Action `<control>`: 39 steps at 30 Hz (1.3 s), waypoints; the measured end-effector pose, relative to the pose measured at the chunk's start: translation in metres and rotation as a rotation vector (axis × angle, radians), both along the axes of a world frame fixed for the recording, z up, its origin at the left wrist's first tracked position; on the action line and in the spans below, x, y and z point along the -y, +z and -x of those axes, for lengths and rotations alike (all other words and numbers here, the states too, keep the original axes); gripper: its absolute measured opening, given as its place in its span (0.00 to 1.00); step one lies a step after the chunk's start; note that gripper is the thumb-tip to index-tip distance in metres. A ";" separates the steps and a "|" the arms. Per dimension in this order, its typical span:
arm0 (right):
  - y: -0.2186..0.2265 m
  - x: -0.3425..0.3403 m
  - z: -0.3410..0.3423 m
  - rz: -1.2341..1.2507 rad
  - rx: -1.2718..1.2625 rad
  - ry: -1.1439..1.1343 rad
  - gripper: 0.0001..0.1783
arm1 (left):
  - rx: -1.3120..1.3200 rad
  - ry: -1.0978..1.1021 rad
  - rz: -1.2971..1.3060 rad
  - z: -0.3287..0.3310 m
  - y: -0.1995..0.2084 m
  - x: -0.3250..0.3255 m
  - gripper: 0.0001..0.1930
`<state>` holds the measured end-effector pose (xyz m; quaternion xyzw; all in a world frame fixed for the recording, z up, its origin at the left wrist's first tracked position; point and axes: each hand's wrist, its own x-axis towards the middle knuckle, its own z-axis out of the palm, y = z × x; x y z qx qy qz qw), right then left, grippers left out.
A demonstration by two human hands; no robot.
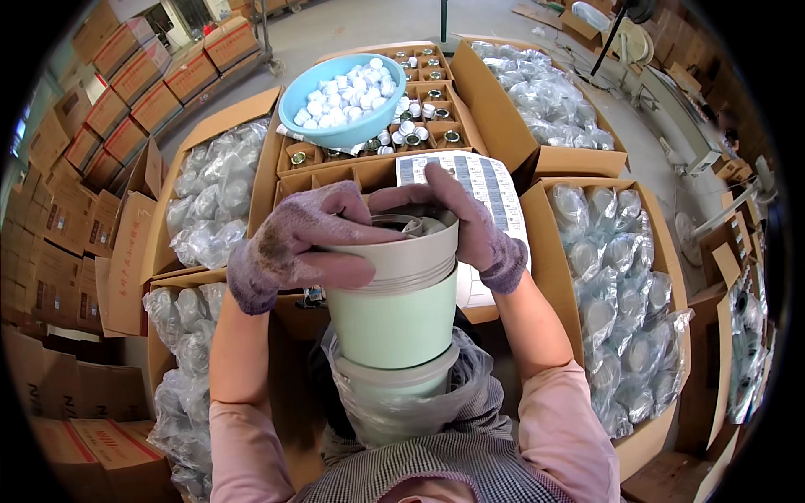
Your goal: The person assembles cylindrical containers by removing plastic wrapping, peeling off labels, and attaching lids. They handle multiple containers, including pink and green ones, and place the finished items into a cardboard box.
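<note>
1. The left hand point(289, 243), in a mauve glove, is gripping the pale green canister point(390, 314) at its grey upper collar, from about ten o'clock, with the fingers bending over the rim.
2. The right hand point(474, 222), gloved also, is gripping the same collar from about two o'clock. Both hands are holding from opposite sides, probably so that the round body is not tipping.
3. The canister is standing nearly upright before the chest. At six o'clock, a second green canister point(398, 384) is sitting below it; whether they are touching, I cannot tell.
4. A clear plastic bag point(457, 402) is surrounding this second one, perhaps against scratches.
5. Near twelve o'clock, a turquoise basin point(344, 139) is resting on a divided carton point(471, 130), holding white caps point(348, 96) together, presumably for easy reach.
6. At three o'clock, an open carton point(553, 260) is containing plastic-wrapped vessels point(621, 251), likely wrapped for protection.
</note>
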<state>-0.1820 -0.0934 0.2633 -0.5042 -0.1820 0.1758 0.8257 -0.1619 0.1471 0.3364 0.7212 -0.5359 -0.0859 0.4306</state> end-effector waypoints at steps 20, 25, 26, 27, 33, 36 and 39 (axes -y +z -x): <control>-0.035 -0.001 0.033 0.239 0.629 -0.268 0.21 | 0.095 0.080 0.030 0.042 -0.012 0.019 0.15; 0.017 0.001 0.059 0.745 0.813 -0.472 0.21 | -0.276 -0.127 0.403 -0.003 -0.075 -0.020 0.20; 0.018 0.001 0.058 0.676 0.764 -0.413 0.21 | -0.261 -0.076 0.410 0.004 -0.074 -0.018 0.19; 0.020 -0.001 0.054 0.601 0.722 -0.354 0.22 | -0.237 -0.019 0.415 0.012 -0.069 -0.018 0.18; -0.058 -0.025 0.021 -0.360 0.242 -0.006 0.33 | 0.468 0.510 -0.069 0.089 -0.004 0.047 0.11; -0.063 -0.033 0.018 -0.542 0.126 0.115 0.32 | 0.576 0.533 -0.070 0.098 0.002 0.060 0.10; -0.047 -0.005 0.022 -0.318 0.000 0.058 0.32 | 0.413 0.354 -0.139 0.080 0.007 0.039 0.16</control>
